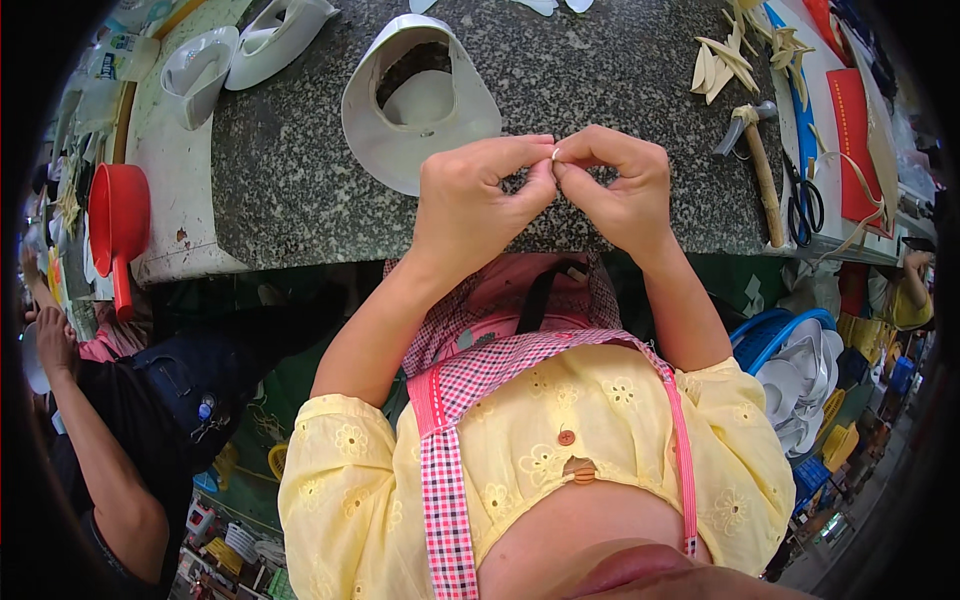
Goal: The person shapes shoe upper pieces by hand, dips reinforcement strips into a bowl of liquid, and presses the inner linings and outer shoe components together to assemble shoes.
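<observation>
My left hand (480,195) and my right hand (622,188) meet above the near edge of a dark speckled stone slab (300,200). Both are closed, thumb and forefinger pinched tip to tip. Between the touching fingertips shows a tiny whitish piece (556,155), too small to name. Just beyond my left hand, a white curved piece (385,140) with a large opening, resembling a shoe upper, lies on the slab. Two similar white pieces, one (198,75) left of the other (275,45), lie at the far left.
On the right are a hammer (768,190), black scissors (804,210), beige pointed strips (722,68) and a red sheet (852,145). A red scoop (120,215) sits at the left edge. A blue basket (752,330) of white pieces stands low right. Another person's arm (110,455) is at left.
</observation>
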